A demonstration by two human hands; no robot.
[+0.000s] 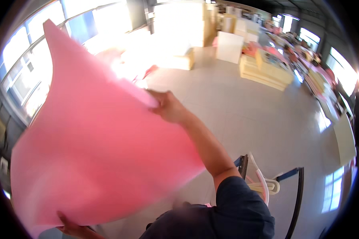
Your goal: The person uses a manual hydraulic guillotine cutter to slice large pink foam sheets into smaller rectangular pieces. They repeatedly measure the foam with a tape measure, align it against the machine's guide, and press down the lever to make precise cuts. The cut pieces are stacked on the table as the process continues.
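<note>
Sheet [103, 139], pink: right hand [169, 106] pinched shut; left hand [71, 228] clasping lower edge.

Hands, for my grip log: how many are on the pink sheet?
2: the right hand at the upper right edge of the pink sheet, the left hand at its lower edge.

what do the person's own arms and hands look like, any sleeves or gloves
The right arm has a short dark navy sleeve; the forearm and right hand are bare, no glove or watch visible. The left hand shows no glove; its sleeve can't be made out.
</note>
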